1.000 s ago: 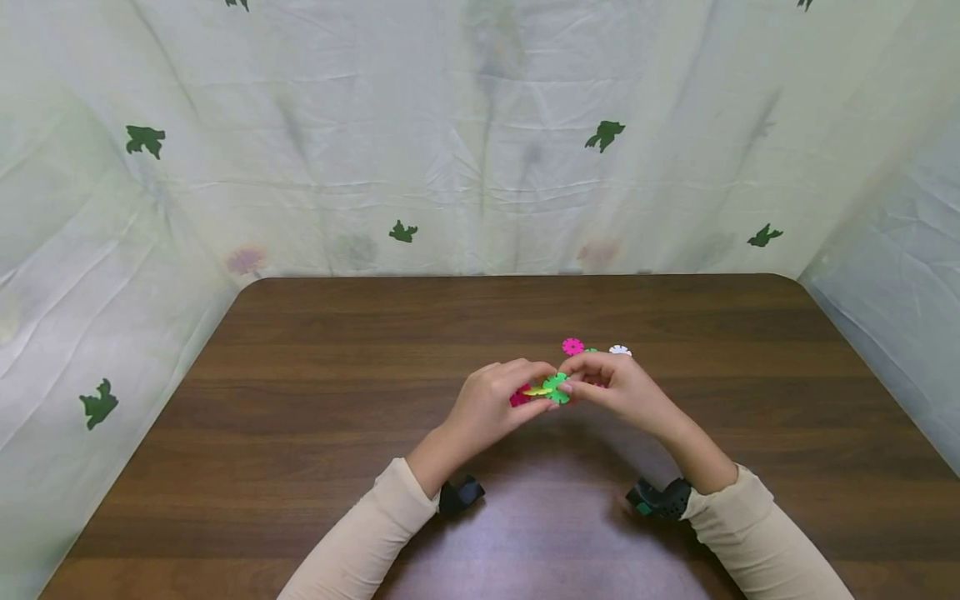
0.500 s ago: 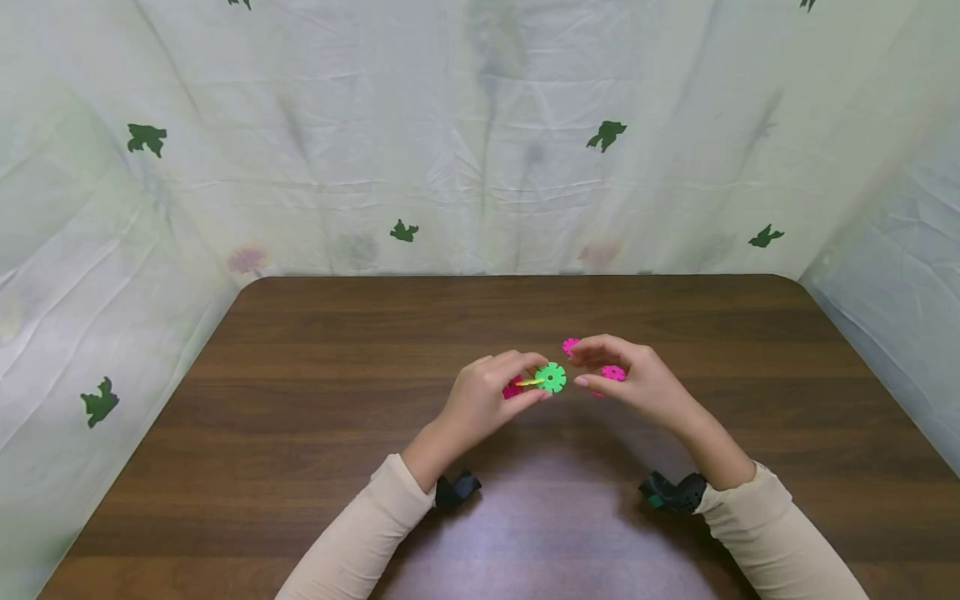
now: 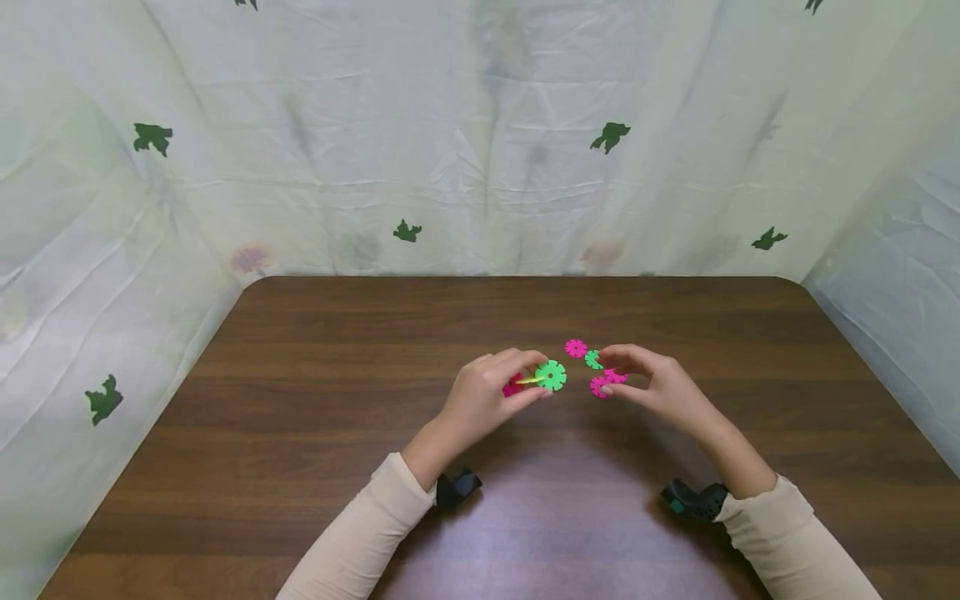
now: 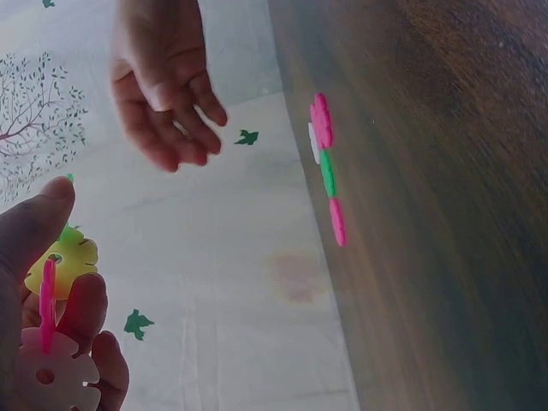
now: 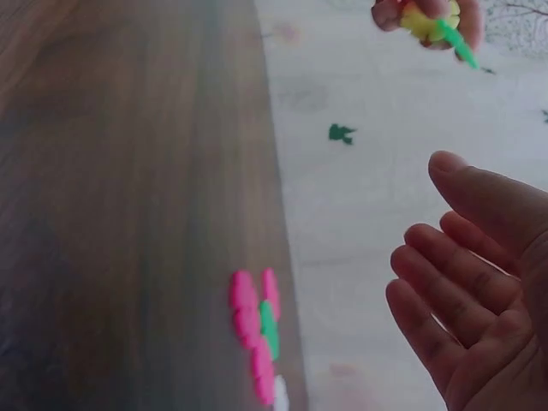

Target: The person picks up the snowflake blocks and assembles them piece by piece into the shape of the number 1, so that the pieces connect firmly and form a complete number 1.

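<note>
My left hand [image 3: 483, 387] pinches a joined chain of notched plastic discs above the table. A green disc [image 3: 551, 376] forms its right end, slotted to a yellow disc [image 4: 79, 264]. Behind those, a pink disc [image 4: 48, 300] and a whitish disc [image 4: 56, 377] show in the left wrist view. My right hand [image 3: 667, 390] hovers to the right, apart from the chain, fingers loosely bent and holding nothing. Beyond its fingertips lie loose discs on the table, among them a pink disc [image 3: 576, 348] and a green disc [image 3: 593, 359]. Further pink discs [image 5: 245, 310] lie beside them.
A loose white disc [image 5: 281, 394] lies by the pink ones. The brown wooden table [image 3: 337, 333] ends at a pale cloth backdrop [image 3: 480, 150] with dark green shapes. Each wrist wears a black camera, such as the right wrist camera [image 3: 693, 502].
My right hand has let go of the green disc and moved right, uncovering loose discs on the table. My left hand still holds the chain, shifted slightly left.
</note>
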The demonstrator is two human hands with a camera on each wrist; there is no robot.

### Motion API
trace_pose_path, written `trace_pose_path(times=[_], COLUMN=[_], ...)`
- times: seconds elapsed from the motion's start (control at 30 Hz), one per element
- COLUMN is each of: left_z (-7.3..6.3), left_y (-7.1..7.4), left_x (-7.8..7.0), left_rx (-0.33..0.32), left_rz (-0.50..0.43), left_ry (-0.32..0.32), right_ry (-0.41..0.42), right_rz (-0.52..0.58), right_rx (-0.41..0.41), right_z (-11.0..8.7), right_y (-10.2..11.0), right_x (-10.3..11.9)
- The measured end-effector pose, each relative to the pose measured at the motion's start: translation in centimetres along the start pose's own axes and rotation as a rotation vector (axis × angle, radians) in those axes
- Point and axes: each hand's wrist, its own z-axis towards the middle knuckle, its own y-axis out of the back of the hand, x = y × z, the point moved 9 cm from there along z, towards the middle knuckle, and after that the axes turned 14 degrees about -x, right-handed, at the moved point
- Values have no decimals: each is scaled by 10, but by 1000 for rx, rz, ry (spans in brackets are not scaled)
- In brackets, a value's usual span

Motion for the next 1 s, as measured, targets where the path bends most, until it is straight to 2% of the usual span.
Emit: trace_pose_path(times=[0.47,0.77,1.0], left_z=[0,-1,-1], left_y=[-1,-1,-2], left_x=[-1,-1,0], left_rx=[3,4,14], left_rz=[-10,-10,0], left_ry=[-9,-11,-9], right_ry=[-83,-54,-14], right_rz=[-48,-50,-85], right_rx=[54,64,70], right_z=[-4,-6,-5], right_y=[-12,-19,-24], right_x=[-45,-59,-61])
